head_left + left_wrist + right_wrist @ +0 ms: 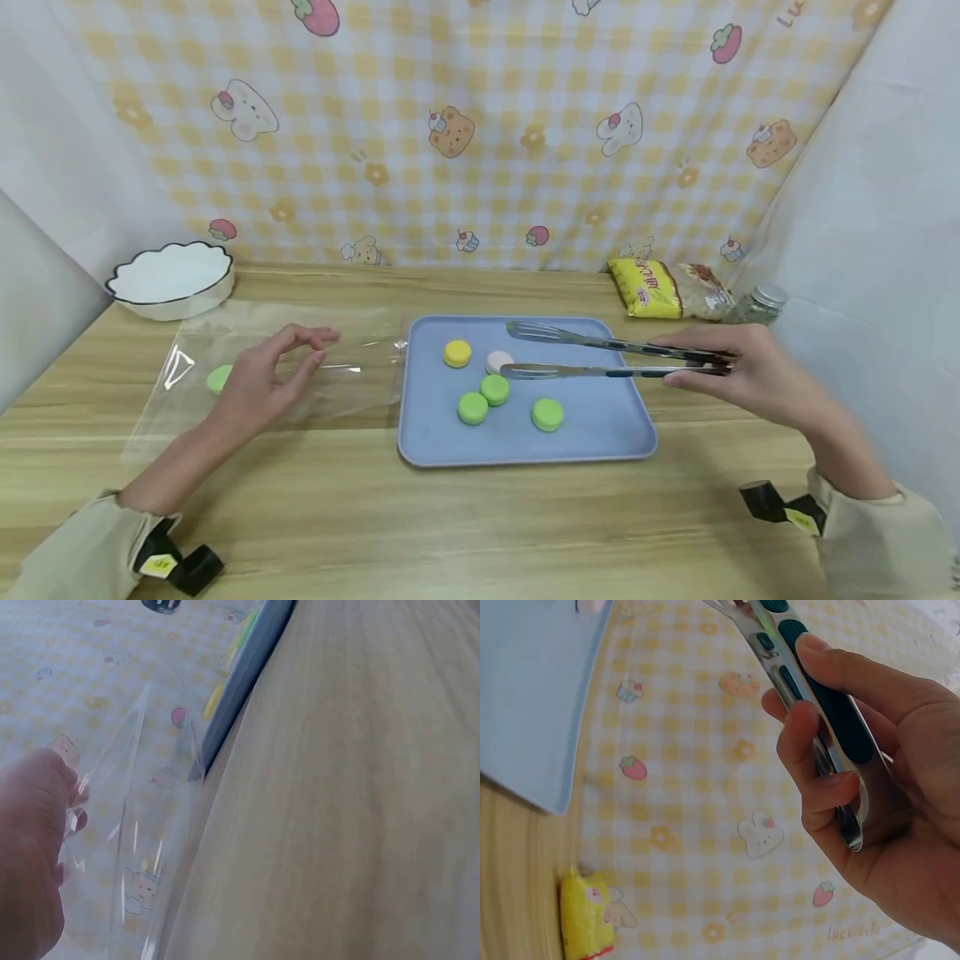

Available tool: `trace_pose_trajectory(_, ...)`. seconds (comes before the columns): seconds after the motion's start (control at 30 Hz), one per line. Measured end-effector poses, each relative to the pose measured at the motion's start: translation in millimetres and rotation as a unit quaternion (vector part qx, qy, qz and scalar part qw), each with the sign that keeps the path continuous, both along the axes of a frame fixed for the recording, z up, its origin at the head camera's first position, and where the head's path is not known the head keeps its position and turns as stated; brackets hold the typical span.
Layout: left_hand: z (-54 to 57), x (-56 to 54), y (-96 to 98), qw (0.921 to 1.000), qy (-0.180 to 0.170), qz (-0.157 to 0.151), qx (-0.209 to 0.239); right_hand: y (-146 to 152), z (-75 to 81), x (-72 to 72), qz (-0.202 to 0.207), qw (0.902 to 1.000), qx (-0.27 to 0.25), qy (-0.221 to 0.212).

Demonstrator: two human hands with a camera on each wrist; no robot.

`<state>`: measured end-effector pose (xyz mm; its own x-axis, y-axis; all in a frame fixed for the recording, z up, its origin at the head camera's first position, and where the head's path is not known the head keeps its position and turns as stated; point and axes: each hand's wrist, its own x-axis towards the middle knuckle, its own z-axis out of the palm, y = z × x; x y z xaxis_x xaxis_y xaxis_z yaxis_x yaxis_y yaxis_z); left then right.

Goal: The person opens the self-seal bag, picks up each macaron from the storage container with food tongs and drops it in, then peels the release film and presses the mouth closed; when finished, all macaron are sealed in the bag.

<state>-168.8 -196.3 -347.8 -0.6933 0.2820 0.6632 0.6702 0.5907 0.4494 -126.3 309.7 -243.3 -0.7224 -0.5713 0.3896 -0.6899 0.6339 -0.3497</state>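
Note:
My right hand [750, 367] grips metal tongs [570, 369] with dark green handle pads, seen close in the right wrist view. Their two arms are spread apart over the blue tray [600, 433], holding nothing. The lower tip overlaps a pale macaron [498, 360] in the head view. On the tray also sit a yellow macaron [457, 353] and three green macarons [547, 414]. At left, my left hand [258, 379] pinches a clear plastic bag [131, 817] between thumb and fingers. Inside the bag, partly behind the hand, is another green macaron [218, 379].
A white scalloped dish [176, 283] with a dark rim stands at the back left. Behind the tray's right side lie a yellow food packet [648, 289] and a small lidded glass jar [759, 305]. A checked cloth [525, 150] hangs along the back of the wooden table [487, 533].

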Motion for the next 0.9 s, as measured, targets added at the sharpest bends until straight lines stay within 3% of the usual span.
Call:
trace_pose_trajectory(0.2, 2.4, -3.6, -2.0, 0.9992, 0.04, 0.002, 0.001, 12, 3.1, -0.1, -0.029, 0.9971, 0.014, -0.068)
trace_pose_trajectory(0.37, -0.7, -2.9, -2.6, 0.9993, 0.032, 0.02, 0.006, 16, 1.7, -2.0, -0.038, 0.9898, 0.041, -0.132)
trace_pose_trajectory(0.63, -4.7, -1.2, -4.2, 0.9992, 0.007, 0.036, 0.016, 25, -3.9, -7.1, -0.017, 0.9868, 0.047, -0.154)
trace_pose_trajectory(0.9, -3.8, -0.7, -4.5, 0.9989, 0.017, 0.033, 0.027, 31, -7.5, -10.1, 0.001, 0.9855, 0.062, -0.158)
